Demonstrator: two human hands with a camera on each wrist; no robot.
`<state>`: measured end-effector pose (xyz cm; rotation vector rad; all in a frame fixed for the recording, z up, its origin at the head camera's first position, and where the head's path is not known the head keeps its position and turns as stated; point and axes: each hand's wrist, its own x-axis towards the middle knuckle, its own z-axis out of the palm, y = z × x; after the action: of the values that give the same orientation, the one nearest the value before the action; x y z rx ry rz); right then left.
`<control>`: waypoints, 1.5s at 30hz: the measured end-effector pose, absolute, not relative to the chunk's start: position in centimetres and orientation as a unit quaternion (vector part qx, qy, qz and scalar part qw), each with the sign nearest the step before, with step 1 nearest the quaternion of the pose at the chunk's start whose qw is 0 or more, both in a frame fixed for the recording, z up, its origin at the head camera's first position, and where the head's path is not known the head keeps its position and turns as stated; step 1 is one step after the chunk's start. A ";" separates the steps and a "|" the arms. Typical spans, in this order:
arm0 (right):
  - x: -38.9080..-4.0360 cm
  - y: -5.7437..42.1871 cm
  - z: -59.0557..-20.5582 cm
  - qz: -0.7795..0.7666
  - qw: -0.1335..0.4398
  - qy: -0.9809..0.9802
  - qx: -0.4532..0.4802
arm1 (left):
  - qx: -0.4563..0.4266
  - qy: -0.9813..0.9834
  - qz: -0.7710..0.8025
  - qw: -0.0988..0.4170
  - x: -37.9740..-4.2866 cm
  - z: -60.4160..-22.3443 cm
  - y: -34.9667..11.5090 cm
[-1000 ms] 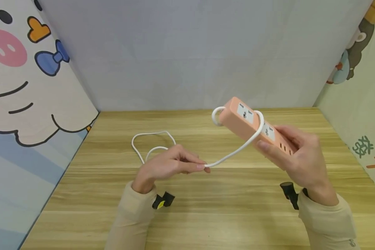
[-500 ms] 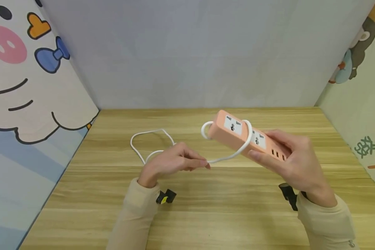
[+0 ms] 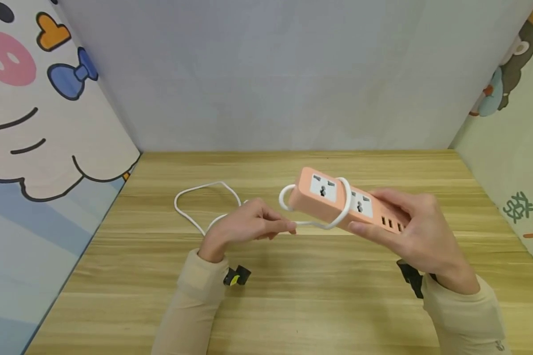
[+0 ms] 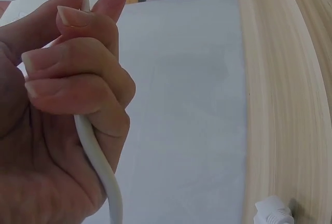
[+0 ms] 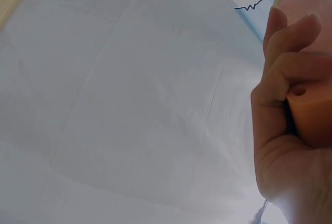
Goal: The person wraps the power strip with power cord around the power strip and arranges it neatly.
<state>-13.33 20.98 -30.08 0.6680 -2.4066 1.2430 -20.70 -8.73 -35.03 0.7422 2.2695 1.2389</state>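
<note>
My right hand [image 3: 419, 231] grips the lower right end of a peach-coloured power strip [image 3: 317, 206], thumb on the near side. White sockets and several USB slots face up on it, tilted in the air above the table. Its white cord [image 3: 347, 199] leaves the left end in a small loop and passes once around the body. Left of the strip, my left hand [image 3: 248, 224] pinches that cord between thumb and fingertips. In the left wrist view the cord [image 4: 98, 156] runs down through the palm behind curled fingers. The right wrist view shows fingers [image 5: 290, 73] wrapped around the strip's underside.
The rest of the cord [image 3: 188, 213] lies in a loose loop on the wooden table [image 3: 293, 305], left of centre. A white ribbed piece [image 4: 273, 211] lies on the wood in the left wrist view. A grey wall [image 3: 293, 79] closes off the back, with printed panels at both sides.
The power strip has come down and left, closer to the left hand, and is tilted less steeply. The cord between the hands has shortened and lies closer against the strip. Both grips stay the same.
</note>
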 end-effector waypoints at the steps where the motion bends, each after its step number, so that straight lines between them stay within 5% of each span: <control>1: -13.3 21.0 -30.1 0.436 0.174 -0.850 0.239 | 0.268 0.824 0.448 0.220 -20.7 -35.1 -8.7; 10: -13.2 21.0 -29.9 0.427 0.131 -0.854 0.266 | 0.240 0.845 0.446 0.172 -21.0 -35.4 -9.0; 34: -13.2 20.9 -30.0 0.360 0.077 -0.871 0.324 | 0.167 0.882 0.434 -0.079 -21.0 -35.4 -8.5; 45: -13.4 20.6 -30.3 0.342 0.059 -0.870 0.350 | 0.151 0.873 0.452 -0.100 -20.8 -35.3 -8.6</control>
<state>-13.40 20.58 -30.33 1.0609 -2.6345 1.0354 -20.83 -8.58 -35.25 0.5079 2.9339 1.5186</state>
